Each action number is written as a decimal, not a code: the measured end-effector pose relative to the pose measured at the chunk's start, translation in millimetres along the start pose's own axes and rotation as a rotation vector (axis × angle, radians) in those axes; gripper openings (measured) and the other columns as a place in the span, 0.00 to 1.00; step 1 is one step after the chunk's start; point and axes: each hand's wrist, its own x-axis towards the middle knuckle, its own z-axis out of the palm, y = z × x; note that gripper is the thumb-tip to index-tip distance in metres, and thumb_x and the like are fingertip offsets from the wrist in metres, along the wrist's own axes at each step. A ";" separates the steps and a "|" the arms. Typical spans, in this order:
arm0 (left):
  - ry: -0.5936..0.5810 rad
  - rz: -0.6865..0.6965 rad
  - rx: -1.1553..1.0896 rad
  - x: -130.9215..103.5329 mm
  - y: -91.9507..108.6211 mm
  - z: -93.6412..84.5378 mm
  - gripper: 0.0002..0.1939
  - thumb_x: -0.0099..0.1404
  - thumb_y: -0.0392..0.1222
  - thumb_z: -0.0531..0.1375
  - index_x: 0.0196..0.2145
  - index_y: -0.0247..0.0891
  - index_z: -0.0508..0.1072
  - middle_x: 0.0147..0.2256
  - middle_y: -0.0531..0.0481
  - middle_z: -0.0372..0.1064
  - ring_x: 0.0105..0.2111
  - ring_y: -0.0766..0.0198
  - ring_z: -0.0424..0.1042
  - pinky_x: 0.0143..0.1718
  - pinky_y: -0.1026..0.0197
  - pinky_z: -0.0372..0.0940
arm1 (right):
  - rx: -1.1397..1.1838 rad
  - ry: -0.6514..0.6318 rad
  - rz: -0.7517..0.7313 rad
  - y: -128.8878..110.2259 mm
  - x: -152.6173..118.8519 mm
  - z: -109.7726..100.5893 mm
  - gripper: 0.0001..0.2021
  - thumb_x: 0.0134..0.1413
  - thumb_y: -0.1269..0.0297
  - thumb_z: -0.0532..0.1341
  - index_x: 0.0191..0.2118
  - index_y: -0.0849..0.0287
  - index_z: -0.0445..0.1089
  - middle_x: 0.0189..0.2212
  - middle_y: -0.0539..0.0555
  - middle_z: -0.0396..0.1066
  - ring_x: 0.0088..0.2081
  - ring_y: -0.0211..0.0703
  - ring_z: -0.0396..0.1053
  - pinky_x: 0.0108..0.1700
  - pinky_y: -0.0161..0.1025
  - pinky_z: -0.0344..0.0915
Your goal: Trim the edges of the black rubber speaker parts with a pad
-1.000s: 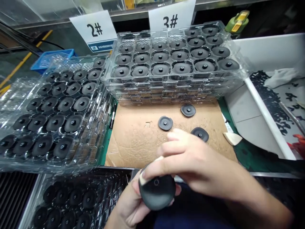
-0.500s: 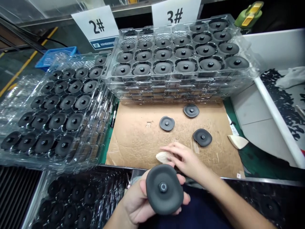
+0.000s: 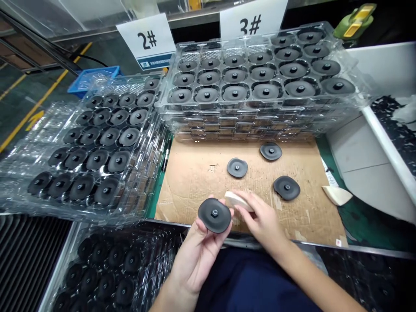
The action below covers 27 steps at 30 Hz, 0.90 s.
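Observation:
My left hand [image 3: 198, 255] is closed around the rim of a black rubber disc [image 3: 214, 215] with a raised round stud at its centre, held stud side up above the front edge of the cardboard. Just to its right, my right hand [image 3: 261, 219] pinches a cream-white wedge-shaped pad [image 3: 238, 200], close to the disc's far right edge; whether the pad touches the disc I cannot tell. Three similar parts lie on the cardboard sheet [image 3: 191, 173]: a near right disc [image 3: 286, 187], a middle disc [image 3: 237, 167] and a far disc [image 3: 271, 151].
Stacked clear trays [image 3: 208, 106] of discs stand at the back, more trays [image 3: 126, 203] at the left, and others low at the front left. A second cream wedge [image 3: 337, 195] lies right of the cardboard, beside a white bin [image 3: 386, 143]. A green bottle [image 3: 354, 24] stands back right.
My left hand has moved the disc forward, away from my body, and tilted it. My right hand has raised the white pad beside the disc's edge. The whole view has shifted slightly.

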 end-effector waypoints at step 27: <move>-0.075 0.305 0.287 -19.6 14.1 19.6 0.25 0.46 0.33 0.69 0.44 0.47 0.73 0.43 0.53 0.73 0.44 0.61 0.71 0.45 0.68 0.66 | -0.019 0.054 -0.267 -100.3 -8.9 -66.4 0.13 0.55 0.75 0.53 0.47 0.64 0.64 0.32 0.54 0.69 0.30 0.40 0.63 0.34 0.40 0.58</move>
